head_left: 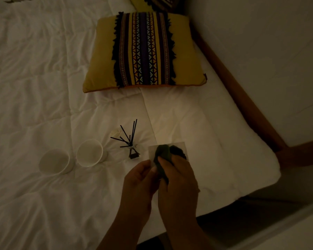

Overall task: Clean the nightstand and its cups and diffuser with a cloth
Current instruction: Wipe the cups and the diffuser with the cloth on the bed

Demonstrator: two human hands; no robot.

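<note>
Left hand (pixel 140 177) pinches the clear square diffuser base (pixel 167 150), right hand (pixel 177 175) clamps the dark cloth (pixel 163 154) on it; probably glass, slick, fragile; hold by edges.

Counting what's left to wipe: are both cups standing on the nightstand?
No, both cups stand on the bed's white duvet.

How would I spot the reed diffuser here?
Start at the yellow striped cushion on the white bed, then look straight toward the person's hands. Beside two white cups stands the diffuser, the only thing bristling with thin black sticks.
</note>
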